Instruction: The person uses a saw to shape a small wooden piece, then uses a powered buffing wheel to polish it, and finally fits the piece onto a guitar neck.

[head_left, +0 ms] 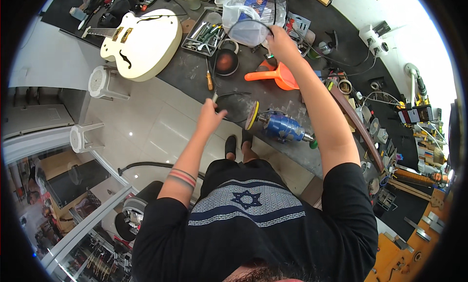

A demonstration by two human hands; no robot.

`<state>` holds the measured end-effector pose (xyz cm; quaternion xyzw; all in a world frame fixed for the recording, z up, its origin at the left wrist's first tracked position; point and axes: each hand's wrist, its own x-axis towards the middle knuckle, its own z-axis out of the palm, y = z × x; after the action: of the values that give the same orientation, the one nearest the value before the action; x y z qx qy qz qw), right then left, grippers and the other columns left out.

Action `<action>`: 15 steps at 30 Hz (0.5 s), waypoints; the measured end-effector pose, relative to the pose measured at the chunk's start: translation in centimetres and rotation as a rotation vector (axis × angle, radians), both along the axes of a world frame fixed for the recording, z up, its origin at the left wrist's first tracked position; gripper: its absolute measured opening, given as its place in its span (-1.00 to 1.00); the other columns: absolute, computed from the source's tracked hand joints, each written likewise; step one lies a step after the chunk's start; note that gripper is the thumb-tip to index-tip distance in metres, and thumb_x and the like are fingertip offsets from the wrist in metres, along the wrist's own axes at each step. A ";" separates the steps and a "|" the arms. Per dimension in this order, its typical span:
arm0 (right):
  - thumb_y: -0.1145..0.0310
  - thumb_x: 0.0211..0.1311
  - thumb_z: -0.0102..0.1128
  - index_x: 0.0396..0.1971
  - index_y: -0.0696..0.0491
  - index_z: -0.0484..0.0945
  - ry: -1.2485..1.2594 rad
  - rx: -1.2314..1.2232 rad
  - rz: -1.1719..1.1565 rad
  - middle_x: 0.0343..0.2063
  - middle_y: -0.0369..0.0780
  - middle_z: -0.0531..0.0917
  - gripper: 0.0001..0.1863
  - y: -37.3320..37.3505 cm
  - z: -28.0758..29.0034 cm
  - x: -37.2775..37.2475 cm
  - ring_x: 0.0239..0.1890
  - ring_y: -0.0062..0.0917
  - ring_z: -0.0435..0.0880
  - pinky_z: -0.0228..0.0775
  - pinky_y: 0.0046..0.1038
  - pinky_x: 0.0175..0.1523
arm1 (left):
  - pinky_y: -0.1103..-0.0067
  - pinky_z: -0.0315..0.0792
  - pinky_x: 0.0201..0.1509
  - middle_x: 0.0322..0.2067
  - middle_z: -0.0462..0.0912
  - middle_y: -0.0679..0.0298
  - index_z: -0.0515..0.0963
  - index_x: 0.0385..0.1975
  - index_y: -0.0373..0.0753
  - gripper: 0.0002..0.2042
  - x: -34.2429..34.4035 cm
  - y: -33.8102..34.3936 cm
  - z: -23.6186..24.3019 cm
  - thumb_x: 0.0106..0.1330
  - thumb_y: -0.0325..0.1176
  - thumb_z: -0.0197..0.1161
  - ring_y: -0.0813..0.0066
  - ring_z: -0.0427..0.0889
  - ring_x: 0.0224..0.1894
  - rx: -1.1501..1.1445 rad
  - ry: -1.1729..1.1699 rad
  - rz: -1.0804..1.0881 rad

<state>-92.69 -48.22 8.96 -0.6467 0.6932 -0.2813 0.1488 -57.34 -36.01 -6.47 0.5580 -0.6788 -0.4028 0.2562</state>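
Note:
My left hand [211, 117] is at the near edge of the dark bench, its fingers closed on a short pale grey end piece [215, 97]. A thin black cable [247, 21] seems to run up from there and arch over to my right hand [282, 42]. That hand grips the cable farther back, above the bench, beside a clear plastic tub [248, 32]. A wooden-handled tool [209, 81] lies just beyond my left hand. An orange funnel-like scoop [285, 77] rests below my right forearm, partly hidden by it. Whether the end piece is a plug cannot be made out.
A cream hollow-body guitar [146, 46] lies at the far left. Beside it stands a tray of screwdrivers and wrenches [204, 31]. A blue bench polisher [283, 126] with a yellow disc sits near the front edge. White stools [100, 82] stand on the floor at left.

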 end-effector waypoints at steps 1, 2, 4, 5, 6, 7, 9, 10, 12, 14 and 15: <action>0.41 0.48 0.17 0.26 0.27 0.52 0.010 0.008 -0.011 0.25 0.16 0.59 -0.57 -0.1 -0.7 -1.2 0.32 0.09 0.59 0.44 -0.06 0.40 | 0.20 0.56 -0.18 -0.32 0.63 0.07 0.39 -0.17 -0.32 -0.68 -0.7 1.5 -0.6 0.37 -0.38 0.47 0.03 0.67 -0.31 -0.140 -0.147 -0.062; 0.43 0.45 0.20 0.31 0.25 0.49 0.047 -0.069 -0.073 0.31 0.13 0.54 -0.52 0.1 -1.4 -2.3 0.32 0.08 0.59 0.44 -0.07 0.41 | 0.12 0.56 -0.16 -0.28 0.62 0.00 0.36 -0.16 -0.32 -0.64 -1.3 2.3 -1.2 0.34 -0.38 0.49 -0.16 0.67 -0.27 -0.283 -0.290 -0.126; 0.52 0.39 0.24 0.42 0.18 0.41 -0.007 -0.112 -0.047 0.50 0.06 0.35 -0.40 0.3 -0.7 -3.6 0.39 0.08 0.53 0.40 -0.12 0.50 | 0.07 0.54 -0.12 -0.24 0.60 -0.02 0.34 -0.17 -0.32 -0.62 -1.5 1.8 -2.8 0.30 -0.41 0.51 -0.24 0.64 -0.20 -0.158 -0.305 -0.074; 0.52 0.39 0.24 0.42 0.18 0.41 -0.005 -0.116 -0.040 0.50 0.06 0.35 -0.40 0.8 0.0 -4.0 0.39 0.08 0.53 0.40 -0.12 0.50 | 0.03 0.52 -0.09 -0.19 0.58 -0.05 0.33 -0.17 -0.31 -0.59 -1.3 1.6 -3.5 0.26 -0.43 0.52 -0.33 0.61 -0.13 -0.034 -0.325 -0.023; 0.53 0.39 0.22 0.41 0.17 0.42 0.012 -0.104 0.030 0.48 0.05 0.37 -0.42 2.0 0.3 -4.9 0.40 0.07 0.51 0.40 -0.14 0.50 | 0.03 0.52 -0.09 -0.19 0.58 -0.05 0.33 -0.17 -0.31 -0.59 -1.5 1.7 -3.5 0.26 -0.43 0.52 -0.33 0.61 -0.13 -0.031 -0.318 -0.031; 0.55 0.40 0.20 0.40 0.15 0.44 0.022 -0.094 0.102 0.47 0.04 0.39 -0.43 3.2 1.0 -4.9 0.42 0.05 0.50 0.40 -0.16 0.50 | 0.05 0.52 -0.04 -0.13 0.55 -0.06 0.34 -0.15 -0.32 -0.61 -1.4 1.7 -2.9 0.26 -0.48 0.50 -0.29 0.60 -0.09 -0.013 -0.319 0.000; 0.59 0.40 0.18 0.34 0.13 0.50 0.102 -0.151 0.067 0.41 0.01 0.45 -0.49 7.3 2.7 -5.0 0.43 -0.02 0.50 0.39 -0.18 0.50 | 0.06 0.52 0.02 -0.07 0.52 -0.06 0.35 -0.12 -0.32 -0.63 -1.3 1.9 -1.8 0.26 -0.52 0.48 -0.25 0.60 -0.04 0.000 -0.316 0.017; 0.60 0.39 0.15 0.28 0.14 0.54 0.089 -0.164 0.015 0.38 0.03 0.47 -0.54 9.8 3.6 -5.5 0.39 0.02 0.52 0.42 -0.18 0.45 | 0.07 0.51 0.03 -0.06 0.50 -0.07 0.34 -0.12 -0.32 -0.63 -1.2 2.1 -1.3 0.26 -0.55 0.46 -0.24 0.59 -0.01 -0.017 -0.296 0.077; 0.65 0.34 0.15 0.17 0.14 0.60 0.088 -0.218 -0.065 0.28 0.01 0.54 -0.60 14.9 4.5 -6.0 0.35 -0.01 0.55 0.41 -0.19 0.44 | 0.12 0.50 0.05 -0.05 0.47 -0.09 0.33 -0.14 -0.34 -0.66 -1.0 2.1 -1.5 0.26 -0.61 0.40 -0.23 0.58 -0.03 0.044 -0.239 0.145; 0.72 0.27 0.16 0.07 0.15 0.62 0.072 -0.280 -0.115 0.16 -0.03 0.59 -0.62 20.0 4.4 -5.5 0.32 -0.07 0.56 0.37 -0.21 0.45 | 0.16 0.54 -0.03 -0.11 0.46 -0.04 0.32 -0.17 -0.33 -0.66 -0.3 1.3 -2.8 0.25 -0.63 0.40 -0.12 0.59 -0.12 -0.028 -0.175 0.153; 0.75 0.24 0.15 0.04 0.15 0.63 0.048 -0.283 -0.150 0.11 -0.04 0.61 -0.62 23.0 3.9 -5.3 0.28 -0.07 0.57 0.38 -0.21 0.43 | 0.20 0.57 -0.10 -0.16 0.44 0.01 0.30 -0.21 -0.32 -0.66 -0.4 1.1 -3.2 0.23 -0.65 0.40 0.00 0.61 -0.22 -0.086 -0.109 0.160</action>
<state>-97.97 -25.22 12.89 -0.6143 0.6962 -0.3709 0.0183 -57.70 -34.92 -9.66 0.6199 -0.6616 -0.3207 0.2741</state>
